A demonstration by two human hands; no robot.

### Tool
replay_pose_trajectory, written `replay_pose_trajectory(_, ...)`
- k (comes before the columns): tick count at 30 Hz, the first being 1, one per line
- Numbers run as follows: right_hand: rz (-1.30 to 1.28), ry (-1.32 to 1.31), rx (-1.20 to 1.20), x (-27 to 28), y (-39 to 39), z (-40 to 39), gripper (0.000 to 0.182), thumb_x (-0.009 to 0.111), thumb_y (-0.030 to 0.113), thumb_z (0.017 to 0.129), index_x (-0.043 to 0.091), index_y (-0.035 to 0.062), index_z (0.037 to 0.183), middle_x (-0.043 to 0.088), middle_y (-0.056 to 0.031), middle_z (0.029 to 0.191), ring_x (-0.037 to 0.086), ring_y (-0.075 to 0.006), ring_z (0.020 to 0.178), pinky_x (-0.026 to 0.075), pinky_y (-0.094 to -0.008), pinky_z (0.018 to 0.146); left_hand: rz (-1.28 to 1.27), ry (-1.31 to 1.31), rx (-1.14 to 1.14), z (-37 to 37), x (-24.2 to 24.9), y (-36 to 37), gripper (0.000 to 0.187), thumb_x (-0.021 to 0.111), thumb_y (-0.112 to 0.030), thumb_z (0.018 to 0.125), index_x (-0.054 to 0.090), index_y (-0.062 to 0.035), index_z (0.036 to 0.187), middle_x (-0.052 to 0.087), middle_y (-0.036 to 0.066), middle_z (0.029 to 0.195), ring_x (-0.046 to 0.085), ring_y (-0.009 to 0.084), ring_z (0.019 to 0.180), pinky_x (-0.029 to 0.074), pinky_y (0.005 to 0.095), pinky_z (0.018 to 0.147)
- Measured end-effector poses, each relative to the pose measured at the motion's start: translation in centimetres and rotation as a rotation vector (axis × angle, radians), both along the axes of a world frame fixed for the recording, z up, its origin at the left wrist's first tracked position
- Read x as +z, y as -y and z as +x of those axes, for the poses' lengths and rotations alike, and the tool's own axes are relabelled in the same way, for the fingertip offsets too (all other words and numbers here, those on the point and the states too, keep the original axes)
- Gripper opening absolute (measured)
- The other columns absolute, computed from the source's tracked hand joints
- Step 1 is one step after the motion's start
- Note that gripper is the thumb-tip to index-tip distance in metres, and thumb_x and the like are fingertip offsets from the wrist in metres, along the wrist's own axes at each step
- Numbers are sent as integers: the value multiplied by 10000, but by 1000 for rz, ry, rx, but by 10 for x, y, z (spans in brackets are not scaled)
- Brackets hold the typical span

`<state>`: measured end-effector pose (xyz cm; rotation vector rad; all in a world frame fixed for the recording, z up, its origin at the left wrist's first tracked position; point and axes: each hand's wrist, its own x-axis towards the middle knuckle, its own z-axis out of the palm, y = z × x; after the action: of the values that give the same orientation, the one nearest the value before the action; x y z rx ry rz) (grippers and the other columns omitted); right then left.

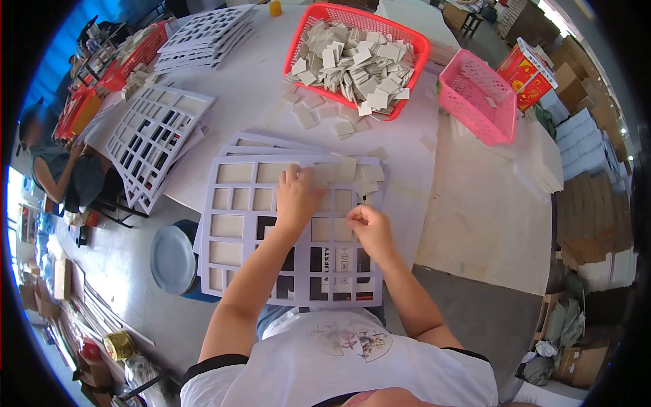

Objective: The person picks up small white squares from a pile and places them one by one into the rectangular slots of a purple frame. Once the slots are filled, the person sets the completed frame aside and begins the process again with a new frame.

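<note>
A white grid frame (249, 227) with rectangular cells lies on top of a stack in front of me. Grey-beige card pieces (226, 225) fill many of its upper and left cells. Dark, printed material shows through several lower cells. My left hand (296, 200) rests over the upper middle cells, fingers apart and partly blurred. At the right of the frame, my right hand (371, 230) has thumb and fingers pinched together beside a filled cell; whatever is between the fingertips is hidden. Loose card pieces (367, 178) lie on the frame's upper right corner.
A red basket (290, 60) heaped with card pieces stands beyond the frame, with loose pieces (305, 117) before it. To its right is a pink basket (479, 95). More grid frames (159, 125) are stacked at the left. Another person (57, 159) sits at far left.
</note>
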<state>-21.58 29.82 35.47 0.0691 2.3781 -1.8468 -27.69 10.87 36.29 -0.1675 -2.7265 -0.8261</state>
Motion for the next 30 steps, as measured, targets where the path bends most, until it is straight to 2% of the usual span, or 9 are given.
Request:
replay_pose_trajectory(3,60,-39,1,0,0,4,61,647,-17,838,629,-3,896,656,-41,852,606,-124,714,480,-281,640,75,-17,-18,-2,-3,0,405,730,-125,813,599,-20,1182,620,163,1143,547,358,1071,464,436,912)
replay_pose_trajectory(6,390,-396,-16,-13,6,9,90,653,-17,819,649,6,906,651,-92,977,652,-222,772,507,-330,673,262,23,-2,-1,-8,7,345,693,-97,843,607,-27,1171,644,145,1013,593,311,929,485,392,837)
replay_pose_trajectory(9,676,-434,169,-7,1,10,116,663,-11,809,673,23,919,614,-122,1031,655,-284,820,517,-353,690,392,169,6,16,16,17,267,640,-70,884,637,-32,1147,628,108,862,598,218,773,489,321,736)
replay_pose_trajectory(11,582,-517,157,-3,-3,7,99,677,15,818,680,24,916,611,-116,999,651,-277,803,517,-356,690,446,319,-32,31,21,27,208,604,-51,916,679,-19,1107,588,54,787,560,114,708,471,248,666)
replay_pose_trajectory(15,378,-592,-154,8,-21,-24,144,660,61,846,668,55,989,602,-119,1028,643,-324,870,516,-398,688,594,555,-222,70,16,38,188,598,-6,912,672,10,1084,605,36,803,580,115,697,494,265,663)
replay_pose_trajectory(21,671,-187,-287,-17,-39,-86,334,742,209,824,610,61,1093,592,-121,1055,630,-296,847,505,-417,763,429,609,-304,98,21,34,150,601,-21,877,630,0,1022,657,134,800,645,227,701,509,331,667)
replay_pose_trajectory(23,614,-179,-309,-2,-32,-82,332,755,160,804,614,43,1080,595,-100,1024,604,-257,854,494,-382,763,365,577,-286,102,21,29,160,594,-53,872,636,-29,1024,682,191,832,670,328,782,519,394,705)
replay_pose_trajectory(26,481,-266,-344,-13,-32,-83,311,736,83,806,603,38,1084,611,-96,1021,611,-224,821,496,-364,732,328,454,-265,108,14,27,119,627,-23,861,645,8,974,660,128,743,637,213,656,511,328,656)
replay_pose_trajectory(30,83,-244,-381,-10,-36,-82,297,669,-4,840,584,44,1120,644,-64,918,599,-151,716,480,-296,644,294,469,-311,106,14,28,112,645,-29,833,663,-2,940,667,127,794,643,247,671,521,340,666)
